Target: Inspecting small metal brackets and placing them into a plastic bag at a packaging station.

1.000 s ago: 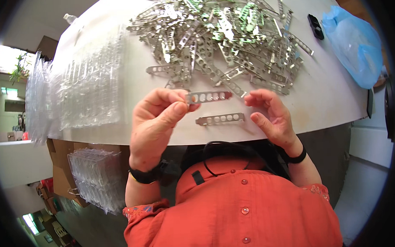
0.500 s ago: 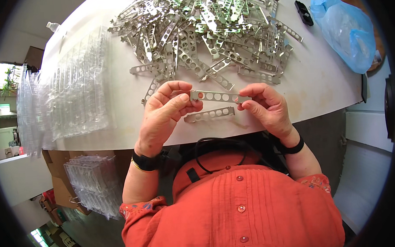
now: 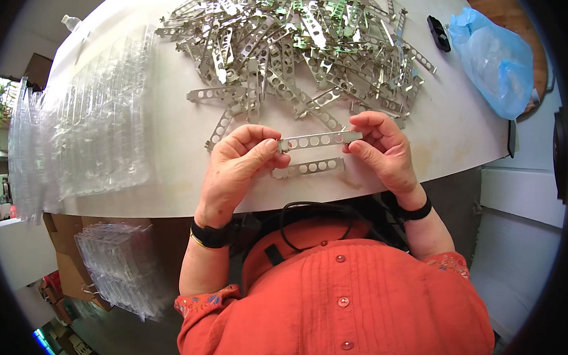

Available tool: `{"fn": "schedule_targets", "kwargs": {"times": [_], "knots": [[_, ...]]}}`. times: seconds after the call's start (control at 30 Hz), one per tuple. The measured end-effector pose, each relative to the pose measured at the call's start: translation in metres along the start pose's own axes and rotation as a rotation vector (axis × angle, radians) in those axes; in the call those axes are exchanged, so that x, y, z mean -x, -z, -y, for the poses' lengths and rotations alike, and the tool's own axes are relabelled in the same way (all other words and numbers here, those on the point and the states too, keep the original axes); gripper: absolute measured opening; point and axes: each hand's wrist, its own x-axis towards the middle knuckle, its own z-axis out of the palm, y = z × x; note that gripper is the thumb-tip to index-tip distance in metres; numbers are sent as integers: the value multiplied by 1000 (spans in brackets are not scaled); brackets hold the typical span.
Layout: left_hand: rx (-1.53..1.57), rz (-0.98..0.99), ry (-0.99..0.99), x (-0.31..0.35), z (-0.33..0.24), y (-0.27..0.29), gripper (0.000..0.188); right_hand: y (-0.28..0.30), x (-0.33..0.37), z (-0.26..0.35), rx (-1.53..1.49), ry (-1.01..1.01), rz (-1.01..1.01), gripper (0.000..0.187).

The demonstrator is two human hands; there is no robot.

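A flat metal bracket point(image 3: 317, 140) with a row of round holes is held level above the table between my two hands. My left hand point(image 3: 241, 163) pinches its left end between thumb and fingers. At the other end, my right hand point(image 3: 383, 148) grips it by thumb and fingertips. Just below it, a second perforated bracket point(image 3: 310, 168) lies on the white table point(image 3: 235, 203), apart from both hands. Beyond my hands spreads a large heap of similar metal brackets point(image 3: 286, 58), jumbled over one another.
Clear plastic trays point(image 3: 100, 121) are stacked at the table's left, with more trays point(image 3: 121, 267) below in a cardboard box point(image 3: 74, 260). At the far right lie a blue plastic bag point(image 3: 496, 60) and a small black object point(image 3: 438, 33). A small clear bottle point(image 3: 71, 22) is at the far left.
The held bracket has tilted slightly, its right end rising, and it appears turned about its length. Both hands keep hold of its ends. The whole view has shifted a little.
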Motion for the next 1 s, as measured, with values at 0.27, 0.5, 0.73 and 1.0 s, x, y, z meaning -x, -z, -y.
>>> {"fn": "schedule_targets", "kwargs": {"times": [0.27,0.5,0.73,1.0], "knots": [[35,32,-16,-3,4,5,20,1,0,0,16,-39,-2,37],[41,12,25,-5,2,1,15,3,0,-2,13,-35,2,37],[16,21,20,-4,0,1,18,4,-1,-2,-1,-36,15,37],[37,22,15,-3,-1,-2,19,6,-1,-3,27,-27,32,28]]}}
